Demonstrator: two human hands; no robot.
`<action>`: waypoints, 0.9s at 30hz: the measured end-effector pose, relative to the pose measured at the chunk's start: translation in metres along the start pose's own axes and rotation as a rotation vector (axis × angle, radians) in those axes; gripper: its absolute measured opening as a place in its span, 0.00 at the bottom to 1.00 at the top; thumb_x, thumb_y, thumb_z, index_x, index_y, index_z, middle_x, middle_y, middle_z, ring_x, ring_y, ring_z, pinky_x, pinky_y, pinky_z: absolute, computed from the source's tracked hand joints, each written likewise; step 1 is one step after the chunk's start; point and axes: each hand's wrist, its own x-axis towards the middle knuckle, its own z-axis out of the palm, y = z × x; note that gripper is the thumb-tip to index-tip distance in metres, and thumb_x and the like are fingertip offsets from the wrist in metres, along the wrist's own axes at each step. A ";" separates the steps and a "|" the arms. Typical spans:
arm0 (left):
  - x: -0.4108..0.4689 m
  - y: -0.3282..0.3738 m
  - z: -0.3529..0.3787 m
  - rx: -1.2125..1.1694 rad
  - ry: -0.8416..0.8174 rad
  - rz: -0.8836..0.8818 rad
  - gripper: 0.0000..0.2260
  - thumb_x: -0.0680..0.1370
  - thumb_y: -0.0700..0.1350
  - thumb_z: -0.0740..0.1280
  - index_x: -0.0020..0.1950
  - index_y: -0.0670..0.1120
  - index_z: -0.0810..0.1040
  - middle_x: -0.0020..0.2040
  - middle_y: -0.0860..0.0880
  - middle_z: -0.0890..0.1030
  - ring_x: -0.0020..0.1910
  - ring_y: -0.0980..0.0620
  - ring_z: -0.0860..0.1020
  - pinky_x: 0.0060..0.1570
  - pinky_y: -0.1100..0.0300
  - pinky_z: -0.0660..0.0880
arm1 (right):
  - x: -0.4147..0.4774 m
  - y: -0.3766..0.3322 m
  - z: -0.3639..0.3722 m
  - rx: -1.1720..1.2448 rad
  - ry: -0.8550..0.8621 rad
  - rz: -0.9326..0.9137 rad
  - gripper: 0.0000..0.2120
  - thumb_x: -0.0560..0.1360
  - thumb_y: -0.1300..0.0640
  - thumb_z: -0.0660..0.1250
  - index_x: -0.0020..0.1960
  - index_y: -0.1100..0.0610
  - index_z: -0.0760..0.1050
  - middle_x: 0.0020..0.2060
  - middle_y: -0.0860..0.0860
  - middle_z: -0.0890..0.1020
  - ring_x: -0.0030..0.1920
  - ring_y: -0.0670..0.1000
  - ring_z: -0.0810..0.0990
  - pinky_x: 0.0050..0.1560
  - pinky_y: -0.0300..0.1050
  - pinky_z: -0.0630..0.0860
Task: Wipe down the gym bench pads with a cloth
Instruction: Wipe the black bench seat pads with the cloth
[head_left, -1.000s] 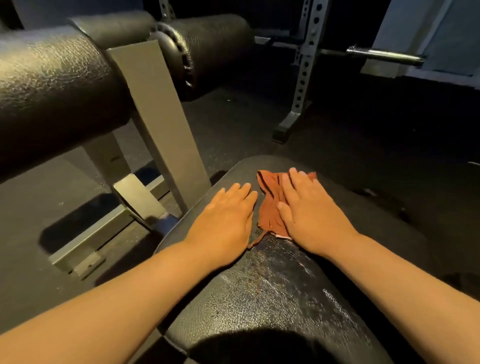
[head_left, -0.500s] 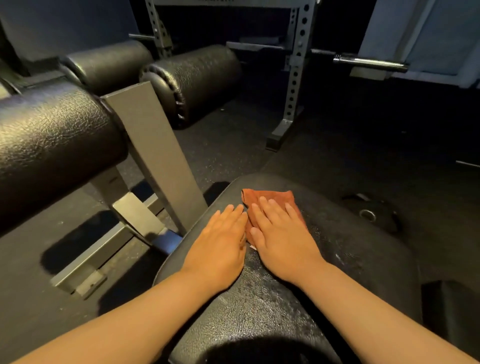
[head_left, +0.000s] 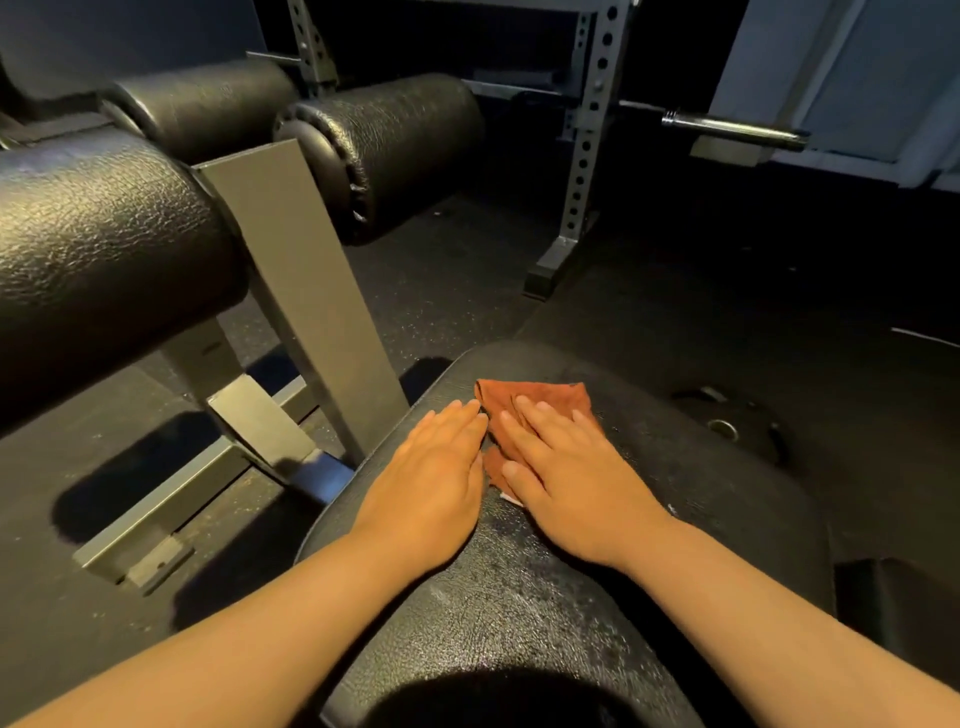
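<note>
A black textured bench pad (head_left: 519, 597) fills the lower middle of the head view. An orange-brown cloth (head_left: 540, 400) lies near its far end. My right hand (head_left: 566, 478) presses flat on the cloth with the fingers spread, covering its near part. My left hand (head_left: 431, 483) rests flat on the bare pad right beside it, fingertips touching the cloth's left edge. The pad surface near my wrists shines as if damp.
Black roller pads (head_left: 104, 249) (head_left: 384, 150) on a grey steel frame (head_left: 301, 291) stand to the left. A perforated rack upright (head_left: 582, 156) and a barbell end (head_left: 732, 130) are beyond. A weight plate (head_left: 727, 426) lies on the dark rubber floor at right.
Both hands and the cloth slid back from the pad's far edge toward me and slightly left. The view tilted up, showing more of the rollers and rack.
</note>
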 end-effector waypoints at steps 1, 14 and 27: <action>0.000 -0.001 0.001 -0.006 -0.005 -0.001 0.22 0.85 0.47 0.53 0.80 0.50 0.60 0.80 0.54 0.58 0.79 0.57 0.52 0.76 0.65 0.40 | -0.005 0.012 -0.002 -0.001 -0.008 -0.005 0.38 0.75 0.33 0.33 0.82 0.45 0.49 0.81 0.45 0.49 0.81 0.47 0.46 0.80 0.51 0.43; -0.003 -0.004 0.000 -0.055 -0.032 -0.020 0.22 0.85 0.46 0.53 0.80 0.50 0.59 0.81 0.55 0.57 0.80 0.58 0.50 0.77 0.62 0.42 | -0.024 0.013 -0.009 -0.042 -0.029 -0.012 0.37 0.76 0.31 0.38 0.81 0.44 0.53 0.80 0.48 0.57 0.79 0.52 0.57 0.78 0.52 0.54; -0.004 -0.005 -0.003 -0.116 -0.060 -0.044 0.22 0.84 0.42 0.54 0.79 0.49 0.61 0.80 0.54 0.58 0.80 0.56 0.52 0.78 0.61 0.44 | -0.037 0.024 -0.009 -0.029 -0.139 0.127 0.37 0.76 0.31 0.40 0.82 0.44 0.42 0.81 0.48 0.42 0.81 0.52 0.47 0.79 0.53 0.47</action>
